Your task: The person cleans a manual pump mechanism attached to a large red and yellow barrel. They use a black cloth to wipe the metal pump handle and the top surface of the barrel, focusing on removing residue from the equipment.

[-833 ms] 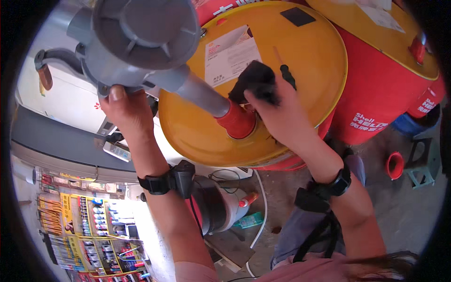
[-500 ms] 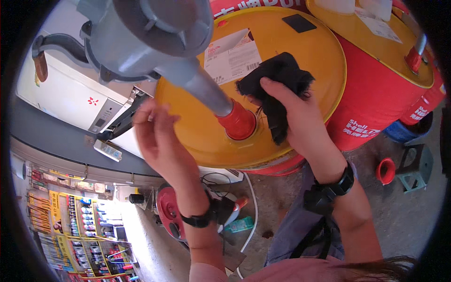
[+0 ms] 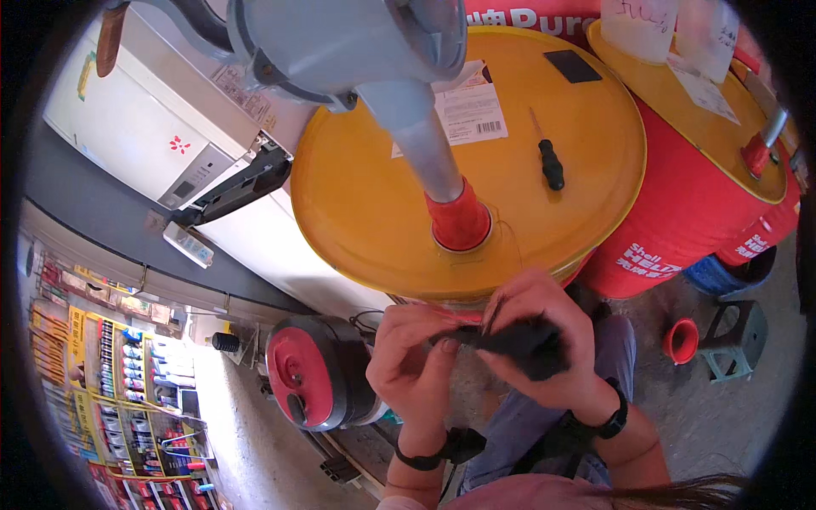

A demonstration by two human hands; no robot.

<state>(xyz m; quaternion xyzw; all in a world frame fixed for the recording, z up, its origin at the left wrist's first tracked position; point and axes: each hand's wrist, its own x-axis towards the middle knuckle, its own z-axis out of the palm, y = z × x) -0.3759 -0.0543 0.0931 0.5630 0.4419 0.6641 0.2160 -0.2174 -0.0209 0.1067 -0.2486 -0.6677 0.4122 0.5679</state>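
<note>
A black cloth [image 3: 537, 347] with frayed edges is stretched between my two hands, just in front of the drum's near rim. My left hand [image 3: 406, 364] pinches one end of it with thumb and fingers. Bunched in my right hand [image 3: 561, 327] is the rest of the cloth. Beyond them is the yellow lid [image 3: 574, 242] of a big drum, where a screwdriver [image 3: 552, 167] with a dark handle lies untouched. A grey hand pump [image 3: 357, 47] rises from the lid through a red collar [image 3: 460, 219]. A loose thread seems to lie near the collar.
A flat black piece [image 3: 573, 66] and a paper label [image 3: 472, 109] are on the lid. More red drums [image 3: 654, 229] stand at the right, near a red funnel [image 3: 681, 341] and a green stool [image 3: 739, 336]. A red and black machine [image 3: 310, 374] sits at the lower left.
Both hands have come back from over the lid toward me, bringing the cloth. My left hand now pinches its end. The screwdriver has come into sight on the lid.
</note>
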